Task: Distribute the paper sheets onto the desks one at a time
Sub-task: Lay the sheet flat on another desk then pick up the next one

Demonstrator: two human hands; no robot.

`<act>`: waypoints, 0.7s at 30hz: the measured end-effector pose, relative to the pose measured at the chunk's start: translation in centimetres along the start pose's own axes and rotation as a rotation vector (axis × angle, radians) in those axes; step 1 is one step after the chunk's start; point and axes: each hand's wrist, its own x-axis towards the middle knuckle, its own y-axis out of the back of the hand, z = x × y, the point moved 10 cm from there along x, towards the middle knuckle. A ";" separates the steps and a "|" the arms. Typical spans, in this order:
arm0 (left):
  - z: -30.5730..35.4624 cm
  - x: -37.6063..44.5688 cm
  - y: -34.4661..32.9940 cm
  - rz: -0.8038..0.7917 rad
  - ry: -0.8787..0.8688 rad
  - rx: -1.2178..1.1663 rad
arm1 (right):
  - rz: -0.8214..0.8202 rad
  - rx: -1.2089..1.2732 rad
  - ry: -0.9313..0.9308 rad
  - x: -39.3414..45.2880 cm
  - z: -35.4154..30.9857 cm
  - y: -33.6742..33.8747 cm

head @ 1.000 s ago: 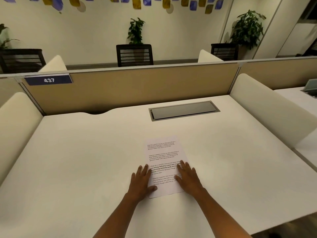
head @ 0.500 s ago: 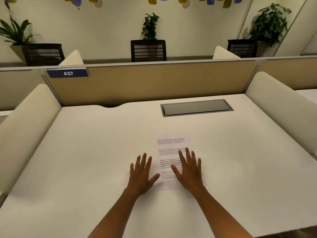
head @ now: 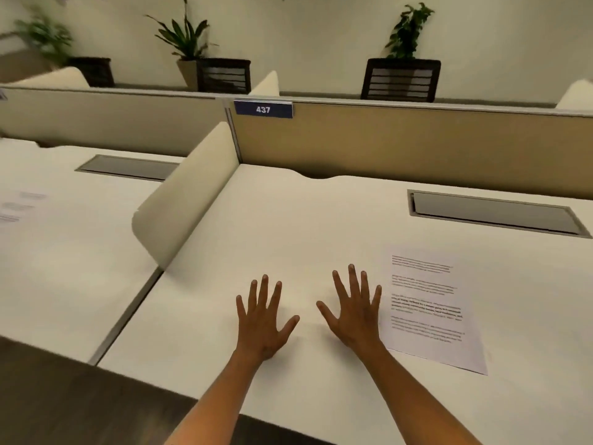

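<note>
Both hands empty, left hand [head: 261, 321] & right hand [head: 353, 311] fingers splayed wide over desk [head: 224, 316], printed sheet [head: 430, 309] just beside right

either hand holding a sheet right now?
No. The left hand and right hand are both spread open and empty, and the paper sheet lies flat on the desk.

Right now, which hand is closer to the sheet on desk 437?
The right hand. It sits at the sheet's left edge, fingers spread, its outer fingers overlapping the paper in view. The left hand is farther left over bare desk, clear of the sheet.
</note>
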 end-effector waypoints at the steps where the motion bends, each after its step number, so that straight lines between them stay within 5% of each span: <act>1: -2.8 -0.9 0.5 0.011 0.046 0.003 | -0.010 0.003 0.044 0.0 -3.1 -0.6; 21: -46.7 -24.1 11.2 0.130 0.578 -0.027 | -0.146 -0.002 0.580 -10.4 -55.1 -11.7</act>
